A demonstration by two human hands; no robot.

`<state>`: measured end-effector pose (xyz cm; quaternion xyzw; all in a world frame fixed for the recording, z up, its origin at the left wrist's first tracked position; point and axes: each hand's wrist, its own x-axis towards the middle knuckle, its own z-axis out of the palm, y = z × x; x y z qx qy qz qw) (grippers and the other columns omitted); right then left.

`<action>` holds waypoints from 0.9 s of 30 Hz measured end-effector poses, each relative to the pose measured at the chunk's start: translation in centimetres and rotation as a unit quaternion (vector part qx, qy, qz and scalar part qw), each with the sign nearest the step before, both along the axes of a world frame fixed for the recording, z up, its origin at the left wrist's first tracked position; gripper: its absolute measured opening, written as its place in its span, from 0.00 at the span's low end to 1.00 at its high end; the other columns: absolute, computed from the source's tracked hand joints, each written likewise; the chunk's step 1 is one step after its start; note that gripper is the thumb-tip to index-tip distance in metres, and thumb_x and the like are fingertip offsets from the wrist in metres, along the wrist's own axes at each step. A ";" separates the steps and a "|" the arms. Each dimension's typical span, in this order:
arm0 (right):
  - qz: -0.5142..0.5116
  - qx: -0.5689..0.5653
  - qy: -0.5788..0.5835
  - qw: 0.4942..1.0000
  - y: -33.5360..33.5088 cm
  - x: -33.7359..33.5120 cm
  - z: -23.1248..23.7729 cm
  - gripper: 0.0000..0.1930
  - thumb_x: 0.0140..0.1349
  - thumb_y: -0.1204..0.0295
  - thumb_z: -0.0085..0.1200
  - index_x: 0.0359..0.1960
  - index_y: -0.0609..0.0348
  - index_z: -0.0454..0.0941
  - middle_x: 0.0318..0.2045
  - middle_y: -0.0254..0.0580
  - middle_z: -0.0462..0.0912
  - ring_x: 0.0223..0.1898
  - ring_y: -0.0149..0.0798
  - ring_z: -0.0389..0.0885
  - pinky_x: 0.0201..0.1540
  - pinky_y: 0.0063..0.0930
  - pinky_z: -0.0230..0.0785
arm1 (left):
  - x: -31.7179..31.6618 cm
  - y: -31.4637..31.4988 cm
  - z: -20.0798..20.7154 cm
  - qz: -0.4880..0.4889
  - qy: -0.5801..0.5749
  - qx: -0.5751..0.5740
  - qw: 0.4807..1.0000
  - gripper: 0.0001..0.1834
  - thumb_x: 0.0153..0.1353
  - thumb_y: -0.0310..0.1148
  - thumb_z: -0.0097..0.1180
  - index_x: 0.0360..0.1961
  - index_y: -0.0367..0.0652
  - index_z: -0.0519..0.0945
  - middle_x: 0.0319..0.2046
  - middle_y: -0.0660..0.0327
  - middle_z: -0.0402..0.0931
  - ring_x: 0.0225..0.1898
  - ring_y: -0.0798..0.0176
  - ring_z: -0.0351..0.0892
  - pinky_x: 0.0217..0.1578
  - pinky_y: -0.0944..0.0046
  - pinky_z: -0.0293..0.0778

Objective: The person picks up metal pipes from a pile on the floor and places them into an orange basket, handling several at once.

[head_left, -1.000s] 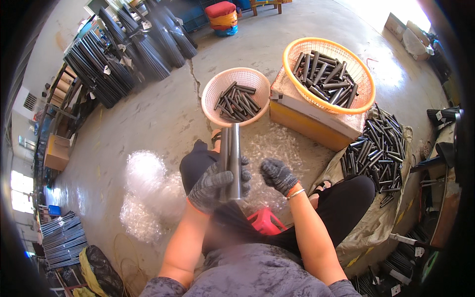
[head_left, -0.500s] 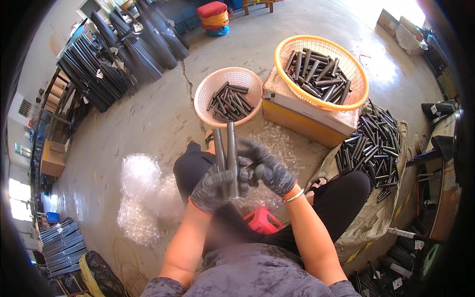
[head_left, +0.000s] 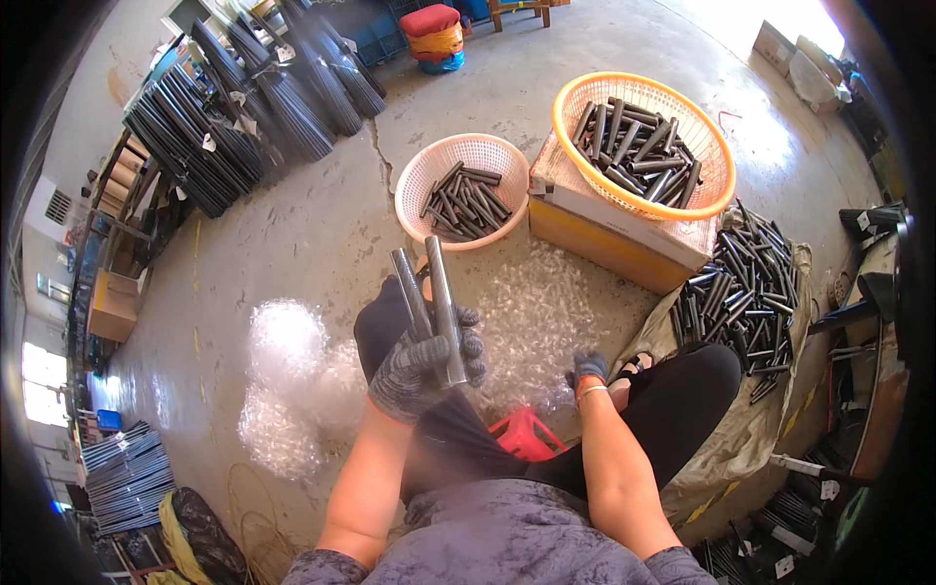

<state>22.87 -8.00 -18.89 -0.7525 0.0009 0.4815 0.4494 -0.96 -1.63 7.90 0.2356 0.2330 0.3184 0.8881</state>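
I see the left hand [head_left: 414, 372] gripping two dark tubes [head_left: 444, 294] short of the near rim of the pale basket [head_left: 478, 148]; the right hand [head_left: 588, 369] (whether open, I can't tell) is near clear plastic scraps [head_left: 536, 317].

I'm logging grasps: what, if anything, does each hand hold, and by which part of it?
The left hand holds two dark tubes around their lower parts. Whether the right hand holds anything cannot be told.
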 end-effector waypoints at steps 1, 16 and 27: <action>-0.003 0.067 -0.022 0.998 0.2 0.0 0.4 0.22 0.59 0.62 0.51 0.54 0.55 0.69 0.46 0.47 0.76 0.38 0.40 0.78 0.38 0.33 0.73 | 0.2 0.0 0.0 -0.005 0.004 0.001 1.000 0.28 0.49 0.34 0.64 0.50 0.36 0.69 0.34 0.55 0.75 0.35 0.56 0.76 0.37 0.55 0.75; 0.302 0.227 0.084 0.922 3.0 -1.9 1.0 0.15 0.62 0.61 0.50 0.43 0.59 0.77 0.27 0.37 0.77 0.24 0.33 0.75 0.26 0.28 0.68 | -0.7 -0.1 -0.2 0.004 0.009 0.018 1.000 0.29 0.51 0.33 0.63 0.53 0.36 0.67 0.35 0.56 0.76 0.34 0.57 0.80 0.35 0.57 0.78; 0.206 0.422 0.097 0.878 4.0 -3.7 15.6 0.30 0.61 0.69 0.54 0.64 0.53 0.56 0.56 0.42 0.69 0.21 0.26 0.72 0.22 0.19 0.66 | -0.2 -0.2 -1.3 -0.019 -0.029 -0.016 0.999 0.28 0.51 0.35 0.63 0.51 0.34 0.68 0.34 0.56 0.76 0.34 0.58 0.78 0.34 0.59 0.74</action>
